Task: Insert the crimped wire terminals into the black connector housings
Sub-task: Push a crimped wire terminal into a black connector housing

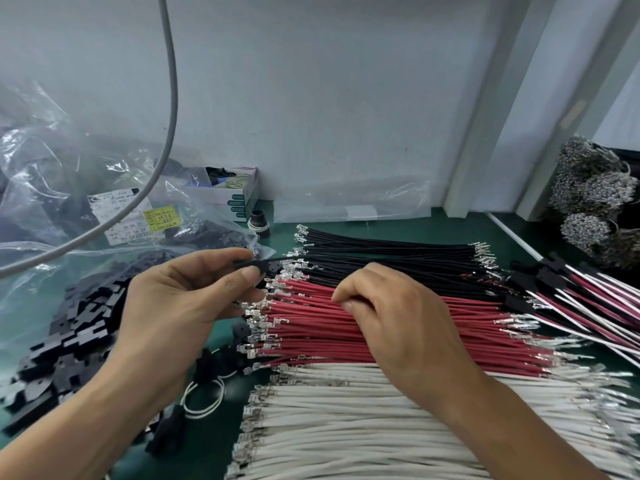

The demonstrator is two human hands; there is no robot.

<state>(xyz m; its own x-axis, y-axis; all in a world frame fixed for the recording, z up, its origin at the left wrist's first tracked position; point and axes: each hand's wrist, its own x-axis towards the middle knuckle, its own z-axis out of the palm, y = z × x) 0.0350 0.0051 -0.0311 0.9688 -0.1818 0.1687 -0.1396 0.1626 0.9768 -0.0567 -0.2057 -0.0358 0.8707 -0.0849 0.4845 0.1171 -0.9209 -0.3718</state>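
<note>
A black connector housing (251, 266) is held pinched between the thumb and fingers of the left hand (180, 299), raised above the left ends of the wire rows. A black wire appears to run from it toward the black wires (388, 252), so one terminal is judged to be seated already; this cannot be confirmed. The right hand (398, 317) rests on the red wires (398, 337), its fingertips curled and pinching at one strand, apparently selecting the next wire.

Progress is judged early to middling. Finished assemblies (581, 296), housings with red and white leads, are stacked at the far right. Large rows remain unprocessed: black at the back, red in the middle, white wires (346, 410) nearest, all with crimped terminals (258, 320) aligned at the left. A loose heap of spare housings (79, 327) lies at the left, partly within a clear plastic bag (52, 174) bearing a label.

The surface is a green bench mat (460, 226). A pale wall stands behind. A small carton (232, 197), a grey cable (171, 109) hanging across the view, and tangled metallic bundles (592, 188) at the right are noted.
</note>
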